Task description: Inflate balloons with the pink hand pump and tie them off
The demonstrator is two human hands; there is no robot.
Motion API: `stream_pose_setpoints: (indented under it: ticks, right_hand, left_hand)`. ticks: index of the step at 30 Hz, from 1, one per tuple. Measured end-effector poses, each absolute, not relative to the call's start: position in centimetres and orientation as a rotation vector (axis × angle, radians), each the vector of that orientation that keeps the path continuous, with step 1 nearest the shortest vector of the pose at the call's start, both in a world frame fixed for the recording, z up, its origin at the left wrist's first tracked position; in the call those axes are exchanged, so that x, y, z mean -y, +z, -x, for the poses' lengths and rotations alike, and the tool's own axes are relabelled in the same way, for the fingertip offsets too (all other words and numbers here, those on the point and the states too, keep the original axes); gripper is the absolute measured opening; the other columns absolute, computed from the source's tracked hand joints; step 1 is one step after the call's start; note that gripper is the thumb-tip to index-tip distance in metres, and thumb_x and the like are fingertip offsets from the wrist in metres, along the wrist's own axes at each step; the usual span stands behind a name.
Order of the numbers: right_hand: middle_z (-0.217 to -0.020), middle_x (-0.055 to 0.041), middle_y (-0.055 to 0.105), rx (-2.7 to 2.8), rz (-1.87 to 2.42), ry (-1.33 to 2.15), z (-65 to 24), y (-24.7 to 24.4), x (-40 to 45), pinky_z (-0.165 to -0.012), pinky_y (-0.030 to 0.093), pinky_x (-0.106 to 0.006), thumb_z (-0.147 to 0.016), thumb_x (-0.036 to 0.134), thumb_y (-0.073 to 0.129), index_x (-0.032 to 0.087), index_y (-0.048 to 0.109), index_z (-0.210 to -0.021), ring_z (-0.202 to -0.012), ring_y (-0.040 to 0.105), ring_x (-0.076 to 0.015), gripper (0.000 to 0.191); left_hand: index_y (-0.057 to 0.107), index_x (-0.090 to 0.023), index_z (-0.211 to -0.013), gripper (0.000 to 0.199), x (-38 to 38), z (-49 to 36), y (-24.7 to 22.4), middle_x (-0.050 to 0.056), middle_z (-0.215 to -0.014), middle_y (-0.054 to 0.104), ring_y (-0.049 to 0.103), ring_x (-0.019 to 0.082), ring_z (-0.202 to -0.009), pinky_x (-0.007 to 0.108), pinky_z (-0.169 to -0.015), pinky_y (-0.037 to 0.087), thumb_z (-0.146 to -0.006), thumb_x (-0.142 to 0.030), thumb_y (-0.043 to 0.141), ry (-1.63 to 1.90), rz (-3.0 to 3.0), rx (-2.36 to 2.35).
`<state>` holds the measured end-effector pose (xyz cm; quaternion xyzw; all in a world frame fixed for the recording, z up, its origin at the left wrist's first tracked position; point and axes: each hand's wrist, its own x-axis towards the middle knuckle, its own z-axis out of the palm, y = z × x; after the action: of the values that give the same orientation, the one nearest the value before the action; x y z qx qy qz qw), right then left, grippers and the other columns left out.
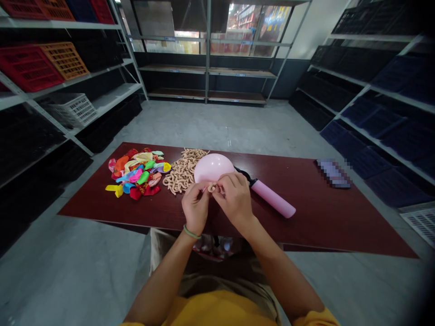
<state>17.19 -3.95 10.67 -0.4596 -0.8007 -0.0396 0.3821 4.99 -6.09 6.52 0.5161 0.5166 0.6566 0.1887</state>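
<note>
Balloon (214,166), inflated, held over the table (322,217) just beyond the fingertips. Left hand (195,209) pinches at its neck, presumably keeping air in; right hand (237,199) has fingertips closed on a tan loop (212,187) there. Flat balloons (142,177) and tan pieces (183,172) heaped leftward, likely for easy reach; pump (274,198) lies at right. Shelf tags (240,75) too small to read; no brand legible.

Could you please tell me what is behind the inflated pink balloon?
Behind the inflated pink balloon, part of the pile of tan strands shows at its left; beyond lie the table's far edge and grey floor. Whatever the balloon itself covers cannot be seen.
</note>
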Motion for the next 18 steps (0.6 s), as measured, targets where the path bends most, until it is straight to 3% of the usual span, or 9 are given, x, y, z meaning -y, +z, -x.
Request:
stream_pose_setpoints:
  ticks: [8, 13, 18]
  right_hand:
    - [-0.089, -0.0049, 0.067, 1.972, 0.989, 0.009, -17.7, 9.1, 4.0, -0.092, 0.042, -0.041, -0.092, 0.026, 0.057, 0.022, 0.058, -0.09, -0.089, 0.055, -0.0225, 0.004]
    - [-0.092, -0.0043, 0.067, 2.007, 0.993, 0.057, -17.8, 8.9, 4.1, -0.091, 0.042, -0.041, -0.093, 0.023, 0.056, 0.024, 0.064, -0.107, -0.091, 0.055, -0.0225, 0.016]
    - [-0.084, -0.0038, 0.066, 1.944, 1.046, 0.04, -17.7, 9.1, 3.9, -0.085, 0.042, -0.039, -0.089, 0.023, 0.06, 0.023, 0.065, -0.087, -0.087, 0.054, -0.0222, 0.006]
  left_hand:
    - [0.07, -0.021, -0.092, 0.008, 6.6, -4.8, 6.8, 0.003, -0.084, 0.069, 0.061, 0.016, -0.079, 0.028, -0.074, 0.046, -0.089, -0.021, 0.063, 1.85, -1.663, -1.408]
    - [0.07, -0.021, -0.095, 0.01, 6.8, -4.5, 6.8, 0.003, -0.087, 0.069, 0.06, 0.015, -0.08, 0.027, -0.075, 0.046, -0.09, -0.018, 0.062, 1.819, -1.728, -1.368]
    - [0.069, -0.02, -0.091, 0.008, 6.2, -4.7, 6.2, 0.003, -0.084, 0.067, 0.06, 0.014, -0.076, 0.025, -0.069, 0.048, -0.088, -0.025, 0.065, 1.823, -1.492, -1.314]
